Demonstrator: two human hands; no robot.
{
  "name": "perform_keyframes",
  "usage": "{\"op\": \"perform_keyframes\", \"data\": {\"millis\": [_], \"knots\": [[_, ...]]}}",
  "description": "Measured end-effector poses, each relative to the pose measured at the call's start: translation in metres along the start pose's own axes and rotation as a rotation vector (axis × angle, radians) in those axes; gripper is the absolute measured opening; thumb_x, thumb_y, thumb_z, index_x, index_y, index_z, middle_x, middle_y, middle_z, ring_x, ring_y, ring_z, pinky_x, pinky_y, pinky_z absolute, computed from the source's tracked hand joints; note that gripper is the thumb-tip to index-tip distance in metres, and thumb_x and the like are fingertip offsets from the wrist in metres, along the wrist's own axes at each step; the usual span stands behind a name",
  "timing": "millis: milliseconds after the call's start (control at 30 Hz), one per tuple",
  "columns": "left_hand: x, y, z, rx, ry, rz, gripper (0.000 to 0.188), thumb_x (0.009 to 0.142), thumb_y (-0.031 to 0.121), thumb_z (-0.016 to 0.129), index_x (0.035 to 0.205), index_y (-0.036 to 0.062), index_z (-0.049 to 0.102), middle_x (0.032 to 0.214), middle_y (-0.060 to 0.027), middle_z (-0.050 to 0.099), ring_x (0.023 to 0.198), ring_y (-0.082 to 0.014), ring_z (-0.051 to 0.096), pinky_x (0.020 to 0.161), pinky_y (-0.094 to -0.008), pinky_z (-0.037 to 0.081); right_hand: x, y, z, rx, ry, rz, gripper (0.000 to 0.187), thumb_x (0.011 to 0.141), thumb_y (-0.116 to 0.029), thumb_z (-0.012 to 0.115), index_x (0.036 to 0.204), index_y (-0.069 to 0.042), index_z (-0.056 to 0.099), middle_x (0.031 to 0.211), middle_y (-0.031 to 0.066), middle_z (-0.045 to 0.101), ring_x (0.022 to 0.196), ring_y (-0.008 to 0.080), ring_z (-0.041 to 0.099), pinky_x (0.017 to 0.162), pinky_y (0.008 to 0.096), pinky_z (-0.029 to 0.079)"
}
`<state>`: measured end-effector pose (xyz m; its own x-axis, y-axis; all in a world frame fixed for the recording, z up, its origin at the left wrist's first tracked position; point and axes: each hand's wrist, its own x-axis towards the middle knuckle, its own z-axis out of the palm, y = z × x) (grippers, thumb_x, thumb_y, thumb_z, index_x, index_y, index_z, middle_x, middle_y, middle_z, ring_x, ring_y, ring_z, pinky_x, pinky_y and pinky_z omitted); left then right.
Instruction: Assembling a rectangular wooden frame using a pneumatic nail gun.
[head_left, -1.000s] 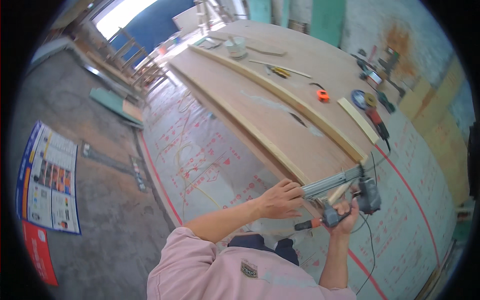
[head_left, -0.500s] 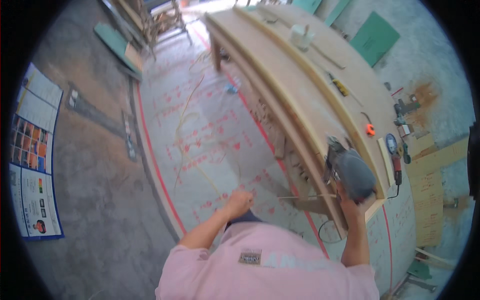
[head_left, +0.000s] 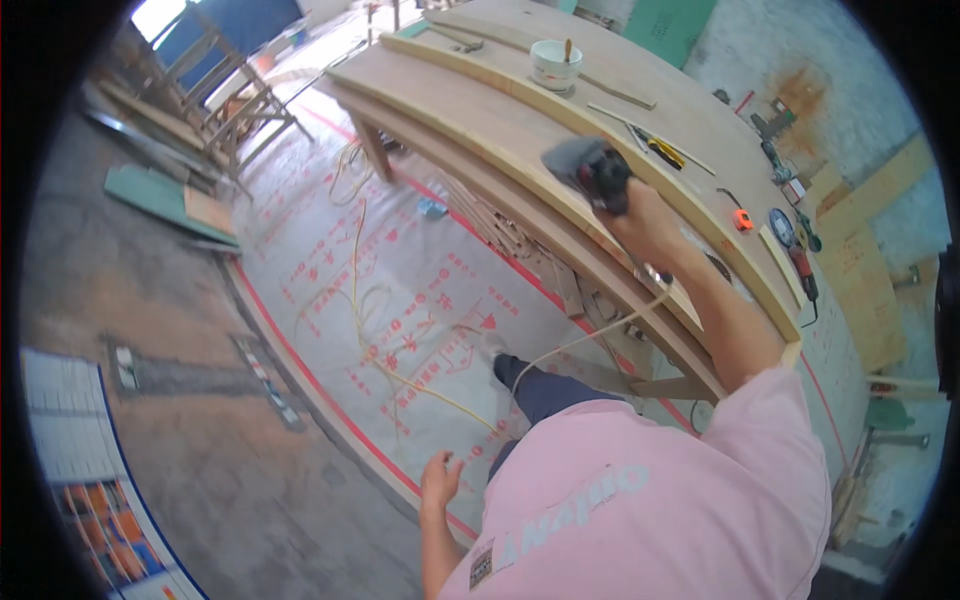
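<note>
My right hand [head_left: 640,225] is wrapped round the handle of a corded power tool [head_left: 580,165] with a rounded dark grey body and red-and-black parts. The tool is over the curved wooden strip [head_left: 530,97] on the long workbench, and its exact kind is hard to make out. A pale cord [head_left: 590,336] loops from beneath my right forearm towards my leg. My left hand [head_left: 440,482] hangs low beside me over the floor, holding nothing, its fingers loosely bent and apart.
On the bench [head_left: 470,105] are a white tub [head_left: 556,66] with a brush handle, a yellow-and-black tool [head_left: 665,152], an orange tape measure [head_left: 742,219] and a red angle grinder [head_left: 801,262]. A yellow cable [head_left: 357,270] trails over the printed floor sheet. A wooden trestle [head_left: 235,100] stands far left.
My right hand has carried the power tool forward and left along the bench, away from its near end. My left hand has dropped lower and its fingers have loosened. The whole view has turned.
</note>
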<state>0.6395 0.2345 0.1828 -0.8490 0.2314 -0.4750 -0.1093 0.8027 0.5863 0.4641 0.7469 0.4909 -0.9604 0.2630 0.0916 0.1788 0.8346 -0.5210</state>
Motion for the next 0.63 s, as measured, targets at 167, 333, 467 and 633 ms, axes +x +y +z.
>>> {"op": "perform_keyframes", "data": {"millis": [167, 333, 467, 633], "knots": [[0.096, -0.009, -0.085, 0.083, -0.226, -0.039, 0.053, 0.092, 0.028, 0.075, 0.137, 0.0032, 0.063, 0.124, -0.022, 0.071, 0.107, -0.0345, 0.071, 0.093, -0.0443, 0.056, 0.157, 0.011, 0.054, -0.041, 0.103, 0.036, 0.037, 0.087, -0.024, 0.075, 0.118, -0.004, 0.069, 0.106, 0.0269, 0.073, 0.099, 0.0404, 0.073, 0.087, 0.0498, 0.056], [0.201, -0.008, -0.215, 0.01, 0.078, 0.007, 0.046, 0.094, 0.021, 0.072, 0.134, -0.001, 0.064, 0.117, -0.0189, 0.072, 0.102, -0.0277, 0.069, 0.09, -0.0409, 0.055, 0.323, 0.025, 0.128, -0.115, -0.139, 0.297, 0.033, 0.085, -0.026, 0.069, 0.103, 0.001, 0.074, 0.103, 0.0247, 0.075, 0.097, 0.0394, 0.074, 0.082, 0.0482, 0.059], [0.228, -0.059, -0.289, -0.205, 0.269, -0.017, 0.042, 0.094, 0.018, 0.071, 0.129, -0.0043, 0.065, 0.107, -0.0135, 0.071, 0.095, -0.022, 0.065, 0.086, -0.0376, 0.053, 0.402, 0.022, 0.164, -0.288, -0.189, 0.249, 0.026, 0.087, -0.02, 0.067, 0.106, -0.004, 0.077, 0.107, 0.0188, 0.076, 0.1, 0.0339, 0.075, 0.081, 0.0466, 0.06], [0.214, -0.118, -0.32, -0.145, 0.05, -0.509, 0.043, 0.091, 0.019, 0.076, 0.129, 0.0006, 0.065, 0.109, -0.0168, 0.07, 0.099, -0.0217, 0.066, 0.093, -0.0371, 0.053, 0.472, 0.01, 0.202, -0.518, -0.168, 0.021, 0.029, 0.079, -0.022, 0.079, 0.105, -0.01, 0.08, 0.113, 0.0178, 0.077, 0.104, 0.0358, 0.075, 0.084, 0.044, 0.06]]}}
